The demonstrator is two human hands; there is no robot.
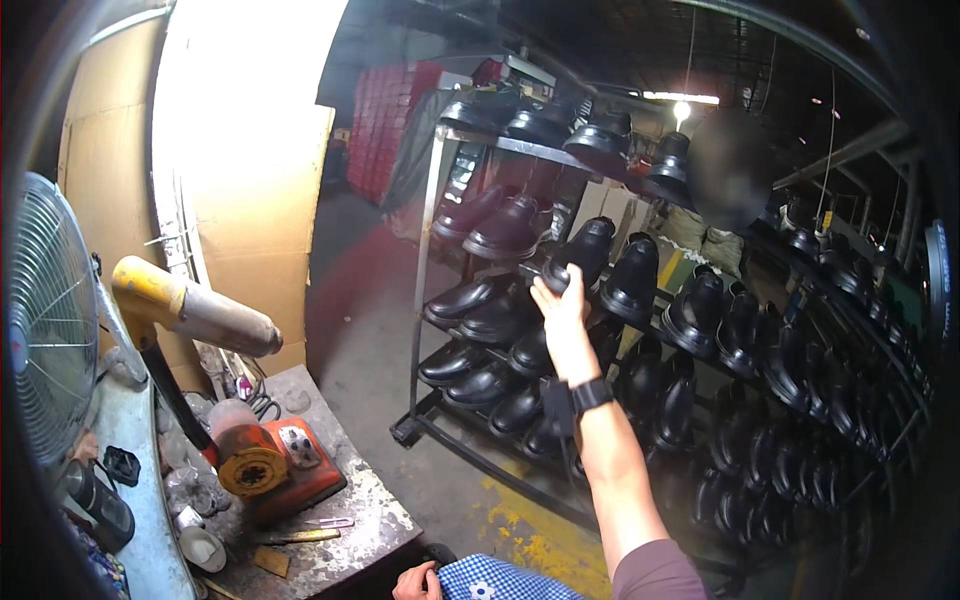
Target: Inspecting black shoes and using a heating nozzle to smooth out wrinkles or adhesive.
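My right hand [562,305] reaches out to the shoe rack, its thumb and fingers closed around the toe of a black shoe [590,245] on an upper shelf. Beside that shoe, to the right, stands another black shoe [632,280]. A dark band with a small box circles my right wrist. Low in the picture, my left hand [418,582] is curled next to a blue checked cloth [500,580] with a white flower; whatever its fingers hold is hidden.
The metal rack [425,250] carries rows of black shoes on several levels. At left, an orange machine with a yellow-and-metal barrel [200,305] stands on a worn worktable [375,520], near a fan [50,320]. A cardboard sheet [270,240] stands behind. A lit bulb [682,110] hangs above.
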